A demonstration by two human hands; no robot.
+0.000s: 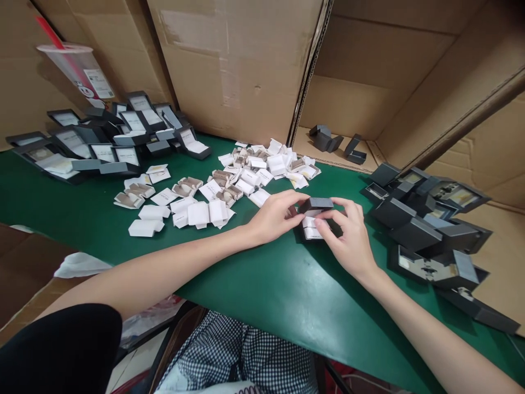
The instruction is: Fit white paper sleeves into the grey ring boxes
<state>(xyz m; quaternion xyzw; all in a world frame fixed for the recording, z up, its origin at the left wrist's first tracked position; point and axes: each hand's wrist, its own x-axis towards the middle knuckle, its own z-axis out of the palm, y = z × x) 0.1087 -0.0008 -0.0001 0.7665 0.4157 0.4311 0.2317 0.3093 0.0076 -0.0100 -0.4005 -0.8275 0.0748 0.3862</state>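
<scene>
A small black hinged box [316,204] stands on the green table between my hands, its lid raised and white card inserts [312,232] showing inside. My left hand [279,216] grips the left side of the box, thumb and fingers at the lid's edge. From the right, my right hand [348,232] holds the lid's side with a finger, while its thumb and another finger touch the white insert. Left of the hands lies a loose heap of folded white card inserts [199,213], some with grey undersides up.
Many open black boxes with white linings [135,123] are piled at the left back. More black boxes [416,227] crowd the right. A few lie in an open cardboard carton [410,60]. A plastic cup [77,68] with a red straw stands at the far left.
</scene>
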